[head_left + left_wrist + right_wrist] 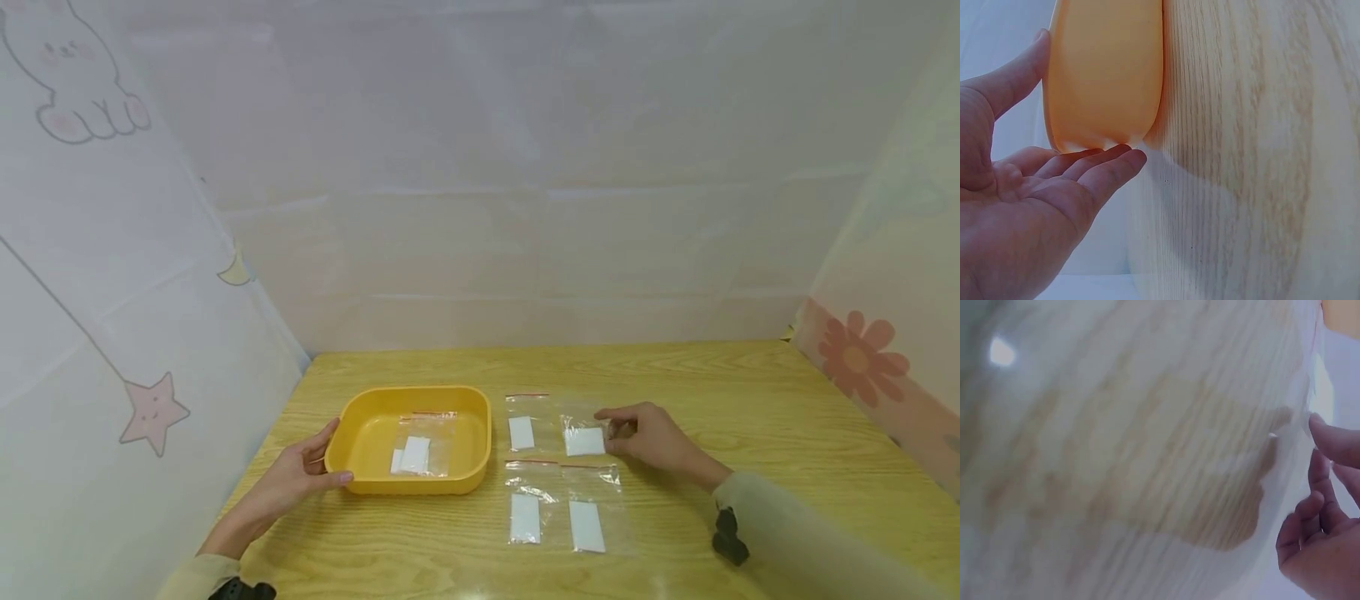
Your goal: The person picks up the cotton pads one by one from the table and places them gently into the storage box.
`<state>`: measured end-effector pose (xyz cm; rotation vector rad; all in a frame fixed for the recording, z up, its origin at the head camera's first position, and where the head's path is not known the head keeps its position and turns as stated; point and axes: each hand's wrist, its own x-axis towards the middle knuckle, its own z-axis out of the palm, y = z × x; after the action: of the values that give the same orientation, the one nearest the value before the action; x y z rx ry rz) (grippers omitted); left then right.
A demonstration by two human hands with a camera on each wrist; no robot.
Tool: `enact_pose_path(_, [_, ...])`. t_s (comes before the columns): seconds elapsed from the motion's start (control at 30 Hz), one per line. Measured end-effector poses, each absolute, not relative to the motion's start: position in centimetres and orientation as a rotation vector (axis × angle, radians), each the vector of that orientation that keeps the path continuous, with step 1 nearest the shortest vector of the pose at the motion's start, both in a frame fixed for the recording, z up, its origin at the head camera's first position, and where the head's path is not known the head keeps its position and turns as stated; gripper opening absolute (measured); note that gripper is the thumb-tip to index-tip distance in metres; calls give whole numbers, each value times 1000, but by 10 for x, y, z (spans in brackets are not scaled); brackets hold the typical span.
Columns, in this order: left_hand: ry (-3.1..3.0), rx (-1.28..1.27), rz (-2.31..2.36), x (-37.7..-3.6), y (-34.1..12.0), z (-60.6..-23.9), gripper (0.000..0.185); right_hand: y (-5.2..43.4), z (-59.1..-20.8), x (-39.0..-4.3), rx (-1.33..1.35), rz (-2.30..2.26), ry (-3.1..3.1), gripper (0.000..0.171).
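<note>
My left hand (288, 479) holds the left end of a yellow plastic tray (480, 471), thumb along its near side and fingers at the outer wall. In the left wrist view those fingers (1110, 175) reach the tray's end wall. Inside the tray lie clear zip bags with white cards (415, 455). My right hand (651, 437) pinches the right edge of a clear zip bag (583, 440) holding a white card. In the right wrist view this hand (1325, 512) is partly cut off, its fingers curled in, and little of the bag shows.
Beside the pinched bag lies another zip bag (521, 432). Two more, a left one (525, 518) and a right one (587, 525), lie nearer on the wooden table (420, 554). Pale printed sheets (525, 250) stand along the back and both sides.
</note>
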<state>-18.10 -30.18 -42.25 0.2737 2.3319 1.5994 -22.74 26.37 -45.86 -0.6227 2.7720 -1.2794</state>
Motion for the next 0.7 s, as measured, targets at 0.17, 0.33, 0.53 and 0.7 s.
enact_pose_path(0.17, [2322, 262, 1603, -181, -302, -423, 98, 266, -456, -231, -624, -1383, 2632, 55])
enact_pose_path(0.33, [2318, 264, 1607, -181, -302, -422, 99, 270, -457, -234, -618, -1476, 2528, 57])
enact_pose_path(0.53, [2310, 255, 1609, -180, -301, -422, 99, 268, -456, -234, -556, -1478, 2529, 53])
enact_pose_path(0.7, [2315, 251, 1606, -181, -302, -422, 99, 262, -452, -233, -508, -1436, 2566, 60])
